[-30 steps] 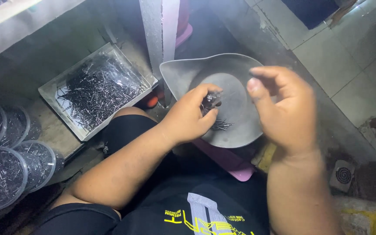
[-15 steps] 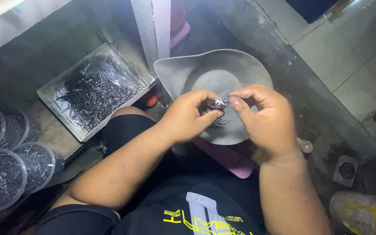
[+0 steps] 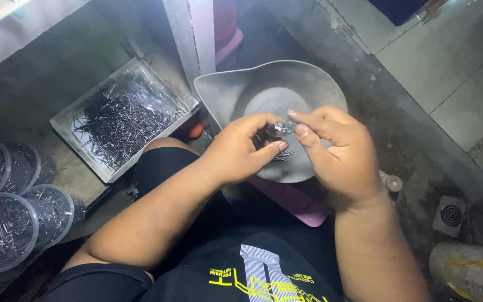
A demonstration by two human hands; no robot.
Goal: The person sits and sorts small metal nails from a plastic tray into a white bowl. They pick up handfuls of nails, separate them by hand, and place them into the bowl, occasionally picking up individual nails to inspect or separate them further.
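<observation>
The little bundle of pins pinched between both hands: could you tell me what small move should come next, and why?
Probably lower the bundle slightly toward the grey pan. The left hand and right hand pinch it just above the pan, where a few loose pins already lie, so anything that slips should land inside.

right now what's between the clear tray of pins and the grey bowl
In the head view, a grey upright post stands between the clear tray and the grey bowl, with something orange-red at its base.
</observation>
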